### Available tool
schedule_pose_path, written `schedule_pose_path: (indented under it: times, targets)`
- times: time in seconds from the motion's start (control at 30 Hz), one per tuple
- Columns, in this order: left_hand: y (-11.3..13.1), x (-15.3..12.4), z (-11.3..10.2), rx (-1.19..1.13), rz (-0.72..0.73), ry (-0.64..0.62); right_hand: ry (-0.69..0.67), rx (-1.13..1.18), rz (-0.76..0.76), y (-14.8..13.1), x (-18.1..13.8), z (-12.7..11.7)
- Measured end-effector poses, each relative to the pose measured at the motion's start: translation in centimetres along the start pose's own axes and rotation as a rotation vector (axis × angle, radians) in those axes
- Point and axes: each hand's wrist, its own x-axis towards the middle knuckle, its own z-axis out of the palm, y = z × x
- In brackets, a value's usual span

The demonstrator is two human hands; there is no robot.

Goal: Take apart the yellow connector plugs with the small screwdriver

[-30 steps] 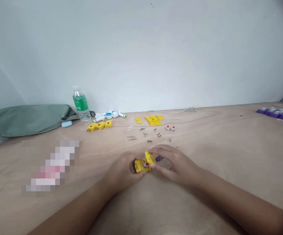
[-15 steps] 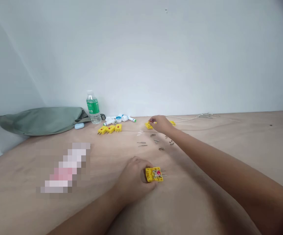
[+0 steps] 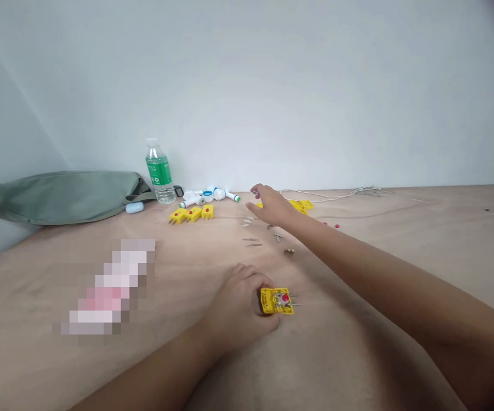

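My left hand [image 3: 242, 302] grips a yellow two-pin plug [image 3: 276, 301] low over the table. The plug's inside faces up, showing a red button and small metal parts; two pins point right. My right hand [image 3: 269, 205] is stretched to the back of the table, thumb and fingers apart. A bit of yellow shows between them, too small to make out. Just right of that hand lie yellow plug casings [image 3: 302, 205], partly hidden by the wrist. Below it are small clear pieces [image 3: 247, 221], thin metal strips [image 3: 252, 242] and small brass-coloured parts [image 3: 288, 251].
Yellow plugs with red buttons [image 3: 193, 214] stand left of centre, before white tube-like items [image 3: 219, 194]. A water bottle [image 3: 160, 174], a green bag [image 3: 59, 197] and a light-blue case [image 3: 134, 208] sit at back left. White cord [image 3: 315, 197] lies along the wall; red bits [image 3: 336, 226] lie beyond my right forearm.
My right hand's fingers have spread, and the yellow casing they were at is now mostly out of sight. The view has shifted slightly. My left hand keeps hold of the plug.
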Motion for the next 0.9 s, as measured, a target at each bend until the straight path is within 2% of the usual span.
schedule_pose_path:
  times: [0.2, 0.37, 0.47, 0.53, 0.73, 0.9]
  targets:
    - [0.4, -0.1, -0.1, 0.088, 0.062, -0.014, -0.053, 0.146, -0.333, -2.7, -10.7, -5.0]
    - [0.7, -0.2, -0.2, 0.119, 0.126, -0.080, -0.013, 0.232, -0.540, -2.2, -17.0, -7.3]
    - [0.8, -0.2, -0.3, 0.127, 0.142, -0.122, 0.030, 0.263, -0.551, -1.2, -18.4, -7.0]
    - [0.8, -0.2, -0.4, 0.119, 0.153, -0.138, 0.005, 0.291, -0.519, -0.5, -18.6, -6.3]
    - [1.1, -0.5, -0.5, 0.041, 0.194, -0.200, -0.205, 0.359, -0.416, 0.7, -18.4, -4.3]
    - [1.4, -0.5, -0.7, -0.024, 0.179, -0.238, -0.327, 0.367, -0.375, 0.6, -18.2, -3.9]
